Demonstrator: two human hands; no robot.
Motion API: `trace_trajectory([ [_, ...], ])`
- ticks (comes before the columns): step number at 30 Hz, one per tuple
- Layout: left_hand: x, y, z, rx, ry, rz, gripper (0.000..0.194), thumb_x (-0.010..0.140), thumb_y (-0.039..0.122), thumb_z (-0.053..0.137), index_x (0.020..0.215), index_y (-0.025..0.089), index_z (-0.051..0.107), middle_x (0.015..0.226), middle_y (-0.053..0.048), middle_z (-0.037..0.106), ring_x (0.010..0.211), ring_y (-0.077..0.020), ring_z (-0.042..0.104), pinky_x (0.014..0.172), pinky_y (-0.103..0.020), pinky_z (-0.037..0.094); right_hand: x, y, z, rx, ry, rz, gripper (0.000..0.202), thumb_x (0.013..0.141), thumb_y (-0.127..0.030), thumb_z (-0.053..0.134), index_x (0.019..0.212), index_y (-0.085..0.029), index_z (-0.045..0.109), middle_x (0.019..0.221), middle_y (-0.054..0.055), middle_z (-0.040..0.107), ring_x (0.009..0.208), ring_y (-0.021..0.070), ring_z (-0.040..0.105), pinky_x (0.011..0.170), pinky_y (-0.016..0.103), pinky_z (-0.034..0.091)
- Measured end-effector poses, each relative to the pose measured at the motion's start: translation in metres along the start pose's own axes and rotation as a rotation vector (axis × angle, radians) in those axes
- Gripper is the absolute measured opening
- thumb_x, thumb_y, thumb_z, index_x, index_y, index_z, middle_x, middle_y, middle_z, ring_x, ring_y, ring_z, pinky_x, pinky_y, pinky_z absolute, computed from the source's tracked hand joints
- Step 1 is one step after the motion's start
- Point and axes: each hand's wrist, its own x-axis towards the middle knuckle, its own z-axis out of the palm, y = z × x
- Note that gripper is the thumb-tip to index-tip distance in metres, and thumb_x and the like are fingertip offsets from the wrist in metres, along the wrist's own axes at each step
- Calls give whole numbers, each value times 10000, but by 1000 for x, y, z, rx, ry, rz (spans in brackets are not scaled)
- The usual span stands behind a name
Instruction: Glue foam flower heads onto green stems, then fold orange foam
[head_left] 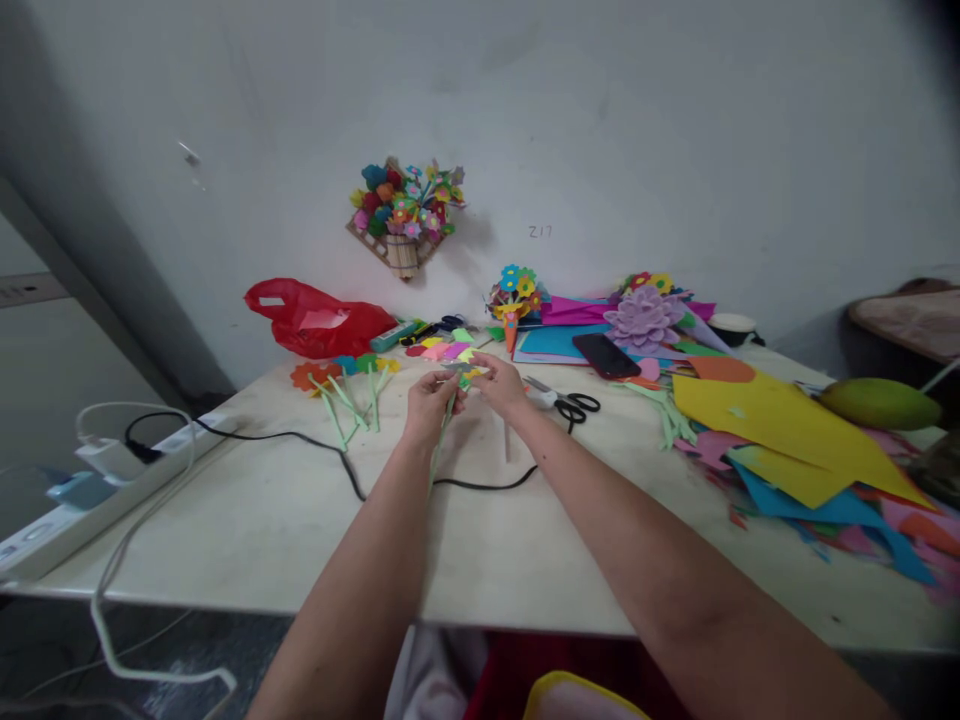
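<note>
My left hand (426, 408) is closed around a small craft flower, whose pale green stem (441, 448) hangs down past the wrist. My right hand (498, 386) pinches the same flower head (466, 374) from the other side. The head shows grey, green and yellow, but the fingers hide much of it. Bright cut pieces (455, 351) in pink, purple and yellow lie just beyond the hands. To the left are several foam flowers (315, 375) on pale green stems (349, 405). Black-handled scissors (576, 406) rest right of my right hand.
A black cable (480, 487) crosses the table under my forearms from a white power strip (112, 490). A red plastic bag (322, 320) sits at the back left. At right are a phone (606, 356), yellow foam sheets (787, 425), scraps and a green-yellow fruit (879, 403).
</note>
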Motion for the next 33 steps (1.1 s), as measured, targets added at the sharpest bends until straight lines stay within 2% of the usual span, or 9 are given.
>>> trace_trajectory([
  [4,1,-2,-2,-53,-62,-7,326,581,352,717,747,132,543,512,5,589,359,-80,484,374,-193,335,-4,-9,1,150,-87,114,564,673,-97,522,1222,-218,484,1144,56,576,596,68,559,576,227,482],
  [7,2,-2,-4,-116,-88,-38,319,574,346,725,732,136,544,520,6,589,361,-71,477,374,-186,330,-4,-10,3,223,-126,173,416,710,-134,528,1123,-175,558,926,43,644,561,67,552,502,191,457],
  [12,1,5,-4,-254,-24,-107,302,563,292,736,731,159,522,502,43,546,374,-46,459,373,-157,326,4,-3,3,266,26,255,143,732,-191,535,800,-137,649,629,10,616,518,83,546,519,201,463],
  [15,-1,10,-5,-345,41,-139,261,602,259,716,728,170,505,501,59,517,374,-28,438,363,-134,319,8,1,-1,262,146,303,167,744,-188,507,816,-140,649,637,15,626,526,91,559,556,223,480],
  [18,-1,13,-8,-445,65,-160,225,630,219,704,712,172,500,507,68,496,382,-9,427,367,-103,328,8,2,-4,197,160,292,210,746,-191,489,869,-149,654,714,34,658,634,121,608,638,260,494],
  [23,1,11,-10,-537,60,-187,180,649,169,692,726,159,529,523,63,502,396,2,444,381,-72,362,1,-6,-3,48,-23,102,308,683,-155,540,971,-163,646,1017,61,650,966,160,579,886,313,414],
  [26,0,11,-9,-527,35,-199,138,679,167,667,742,154,545,529,56,516,392,-1,454,388,-73,385,-5,-16,1,99,-186,56,454,630,-52,510,1060,-158,607,1129,63,601,1048,151,534,931,303,376],
  [30,-1,12,-8,-486,-12,-228,121,696,179,657,736,150,547,539,50,526,399,-4,472,394,-75,403,-11,-21,10,215,-357,-14,496,590,-8,512,1049,-168,610,1050,41,628,940,134,568,864,286,420],
  [33,-1,15,-8,-476,-22,-244,143,697,192,660,709,151,524,540,46,530,399,-8,473,395,-82,410,-10,-16,16,199,-417,-45,296,652,-71,526,896,-156,668,805,14,662,746,113,587,764,271,454],
])
